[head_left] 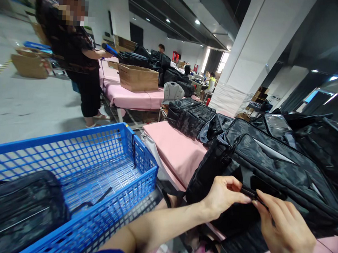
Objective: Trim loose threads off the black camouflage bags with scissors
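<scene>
A large dark camouflage bag (271,164) lies on the pink-covered table in front of me, a pale strip showing along its upper panel. At its near edge, my left hand (222,197) pinches a narrow black strap (248,191) between thumb and fingers. My right hand (287,225) grips the same strap a little to the right, thumb and fingertips pressed together. The fingertips of both hands almost meet. Exactly how the strap joins the bag is hidden by the fingers and dark fabric.
On my left stands a blue plastic crate (138,177) with another camouflage bag (25,209) inside. More bags (190,116) line the pink table (176,149). Beyond, a person (76,50) stands by a second table bearing a cardboard box (137,78). A white pillar (240,58) rises behind.
</scene>
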Demonstrator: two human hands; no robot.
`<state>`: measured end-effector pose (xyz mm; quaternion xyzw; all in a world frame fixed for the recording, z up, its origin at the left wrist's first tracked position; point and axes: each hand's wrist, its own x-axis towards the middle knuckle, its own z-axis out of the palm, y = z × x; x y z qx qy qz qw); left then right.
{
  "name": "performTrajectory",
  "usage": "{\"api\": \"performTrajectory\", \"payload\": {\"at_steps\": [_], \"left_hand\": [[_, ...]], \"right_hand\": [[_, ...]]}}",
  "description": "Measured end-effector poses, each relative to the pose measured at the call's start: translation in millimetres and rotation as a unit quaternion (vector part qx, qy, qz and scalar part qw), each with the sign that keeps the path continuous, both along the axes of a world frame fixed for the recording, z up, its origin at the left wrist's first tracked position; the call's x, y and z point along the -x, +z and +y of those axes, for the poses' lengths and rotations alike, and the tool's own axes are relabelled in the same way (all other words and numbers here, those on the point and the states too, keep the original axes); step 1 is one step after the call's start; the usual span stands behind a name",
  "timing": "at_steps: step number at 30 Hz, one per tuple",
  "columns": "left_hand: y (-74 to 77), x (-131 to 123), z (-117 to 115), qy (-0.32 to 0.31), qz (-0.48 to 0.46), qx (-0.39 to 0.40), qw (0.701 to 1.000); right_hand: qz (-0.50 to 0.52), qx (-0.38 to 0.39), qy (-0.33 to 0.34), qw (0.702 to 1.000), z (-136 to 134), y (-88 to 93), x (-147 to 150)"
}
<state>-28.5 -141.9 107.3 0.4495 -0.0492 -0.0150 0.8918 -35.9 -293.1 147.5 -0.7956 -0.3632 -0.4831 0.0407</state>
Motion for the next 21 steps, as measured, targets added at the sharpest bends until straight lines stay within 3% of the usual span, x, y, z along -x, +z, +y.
{"api": "performTrajectory", "payload": {"at_steps": [3,5,7,10,12,14,17,19,21], "left_hand": [[-8.6,-3,8,-0.031,-0.033,-0.099,0.994],[-8.0,-8,22,0.019,-0.101,-0.232,0.967],[0.1,-18,41,0.157,-0.185,-0.367,0.898],[18.8,-38,61,0.359,-0.243,-0.532,0.727],[27.4,-51,65,0.411,-0.246,-0.626,0.615],[30.7,-61,66,0.415,-0.268,-0.691,0.528],[35.2,-71,79,0.413,-0.332,-0.721,0.446],[43.8,-77,97,0.423,-0.339,-0.724,0.425],[56.1,-86,119,0.423,-0.316,-0.733,0.429]], "right_hand": [[0.034,-0.037,0.013,0.999,-5,-3.7,-3],[0.072,-0.089,0.001,0.993,-14,-4.6,-8],[0.087,-0.132,-0.052,0.986,-23,-2.0,-17],[0.065,-0.145,-0.147,0.976,-29,9.2,-36],[0.043,-0.12,-0.2,0.971,-28,18.3,-50],[0.024,-0.09,-0.252,0.963,-27,24.7,-61],[0.022,-0.071,-0.294,0.953,-29,23.8,-67],[0.023,-0.067,-0.281,0.957,-32,17.0,-63],[0.017,-0.065,-0.253,0.965,-35,8.5,-57]]}}
